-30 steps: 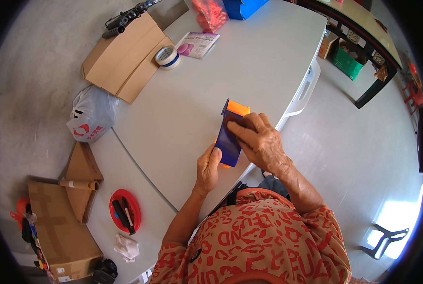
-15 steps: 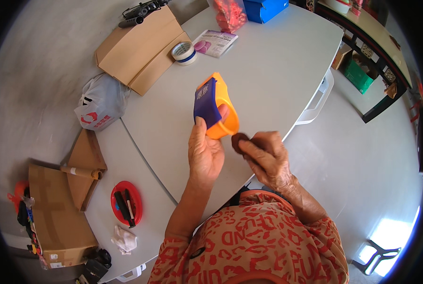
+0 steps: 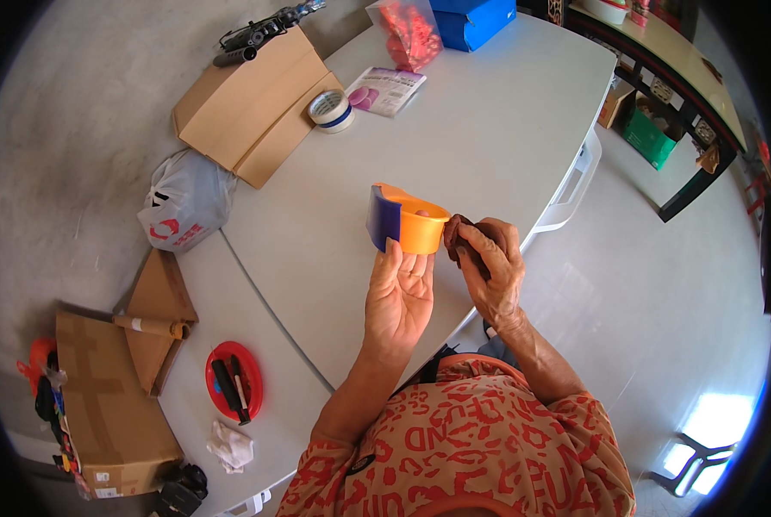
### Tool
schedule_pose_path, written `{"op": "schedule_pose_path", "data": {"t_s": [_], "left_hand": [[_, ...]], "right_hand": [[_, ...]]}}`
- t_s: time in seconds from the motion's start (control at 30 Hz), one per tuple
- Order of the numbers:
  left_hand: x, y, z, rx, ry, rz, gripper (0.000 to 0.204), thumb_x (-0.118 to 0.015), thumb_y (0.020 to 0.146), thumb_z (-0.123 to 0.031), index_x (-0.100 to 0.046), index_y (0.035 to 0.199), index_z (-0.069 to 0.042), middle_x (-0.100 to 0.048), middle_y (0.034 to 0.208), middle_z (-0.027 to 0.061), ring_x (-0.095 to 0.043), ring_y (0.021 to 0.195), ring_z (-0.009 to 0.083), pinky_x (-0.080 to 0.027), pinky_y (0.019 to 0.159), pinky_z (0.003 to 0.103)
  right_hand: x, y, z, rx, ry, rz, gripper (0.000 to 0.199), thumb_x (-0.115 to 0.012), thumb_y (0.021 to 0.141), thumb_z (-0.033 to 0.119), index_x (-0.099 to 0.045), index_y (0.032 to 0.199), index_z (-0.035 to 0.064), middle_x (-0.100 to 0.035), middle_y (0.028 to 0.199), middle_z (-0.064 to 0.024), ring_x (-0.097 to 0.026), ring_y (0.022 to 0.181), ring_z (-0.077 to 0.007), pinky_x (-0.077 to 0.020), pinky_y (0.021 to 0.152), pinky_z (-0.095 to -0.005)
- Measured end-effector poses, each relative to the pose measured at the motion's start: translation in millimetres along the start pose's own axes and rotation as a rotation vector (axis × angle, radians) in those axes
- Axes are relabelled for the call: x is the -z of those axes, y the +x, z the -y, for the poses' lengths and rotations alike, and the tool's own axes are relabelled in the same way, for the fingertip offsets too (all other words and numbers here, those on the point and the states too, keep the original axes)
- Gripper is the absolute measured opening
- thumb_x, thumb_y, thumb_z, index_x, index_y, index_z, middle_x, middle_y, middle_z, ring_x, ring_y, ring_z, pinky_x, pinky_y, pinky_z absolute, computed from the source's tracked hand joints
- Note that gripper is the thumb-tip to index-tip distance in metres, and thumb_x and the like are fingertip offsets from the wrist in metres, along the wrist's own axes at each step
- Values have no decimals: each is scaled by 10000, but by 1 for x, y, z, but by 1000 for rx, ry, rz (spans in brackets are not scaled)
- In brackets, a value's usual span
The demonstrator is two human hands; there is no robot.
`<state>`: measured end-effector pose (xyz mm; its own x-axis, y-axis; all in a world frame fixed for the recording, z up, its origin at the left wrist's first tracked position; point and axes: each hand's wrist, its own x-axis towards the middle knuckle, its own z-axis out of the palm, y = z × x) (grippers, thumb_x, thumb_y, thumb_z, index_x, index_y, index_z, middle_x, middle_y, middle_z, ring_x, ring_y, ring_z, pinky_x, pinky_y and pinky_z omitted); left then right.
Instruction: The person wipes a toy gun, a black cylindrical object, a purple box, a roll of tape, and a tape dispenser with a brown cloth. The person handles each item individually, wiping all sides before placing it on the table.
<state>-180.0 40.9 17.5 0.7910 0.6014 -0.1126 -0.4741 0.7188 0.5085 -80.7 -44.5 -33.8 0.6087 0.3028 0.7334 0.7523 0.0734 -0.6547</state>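
Held up over the table's near edge is an orange plastic container (image 3: pixel 421 234) with a dark blue panel (image 3: pixel 384 217) on its left side. My left hand (image 3: pixel 399 303) grips it from below, thumb against the blue panel; a fingertip shows inside the rim. To its right, my right hand (image 3: pixel 499 274) is closed around a bunched dark brown cloth (image 3: pixel 456 234). The cloth reaches the container's right end and seems to touch it. Part of the cloth is hidden behind my right fingers.
Farther back on the grey table (image 3: pixel 480 129) are tape rolls (image 3: pixel 331 110), a leaflet (image 3: pixel 388 91), a bag of red pieces (image 3: pixel 409 36) and a blue box (image 3: pixel 474 21). Leftward lie cardboard (image 3: pixel 252 95), a plastic bag (image 3: pixel 187 202), a red dish (image 3: pixel 249 388) and a white cloth (image 3: pixel 230 446).
The container has come lower and turned from tilted to nearly level. My right hand has risen slightly and moved right, bringing the brown cloth up beside the container's end.
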Motion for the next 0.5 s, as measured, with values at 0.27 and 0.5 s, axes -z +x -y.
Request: {"op": "schedule_pose_path", "data": {"t_s": [0.27, 0.5], "left_hand": [[25, 4, 5, 9, -50, 300, 392, -414, 1020, -275, -442, 1336, -45, -510, 1340, 66, -457, 1261, 165, -363, 1092, 340], [38, -1, 1, 127, -313, 275, 366, -360, 1035, -240, -447, 1323, -31, -524, 1327, 91, -456, 1262, 180, -358, 1099, 371]], "right_hand": [[-22, 16, 31, 176, 29, -42, 455, -789, 626, 19, -697, 1061, 114, -540, 1015, -71, -539, 918, -254, -496, 717, -328], [-18, -2, 15, 25, 309, -2, 394, -726, 699, -83, -657, 1053, 75, -508, 1027, -119, -572, 949, -241, -501, 778, -320]]}}
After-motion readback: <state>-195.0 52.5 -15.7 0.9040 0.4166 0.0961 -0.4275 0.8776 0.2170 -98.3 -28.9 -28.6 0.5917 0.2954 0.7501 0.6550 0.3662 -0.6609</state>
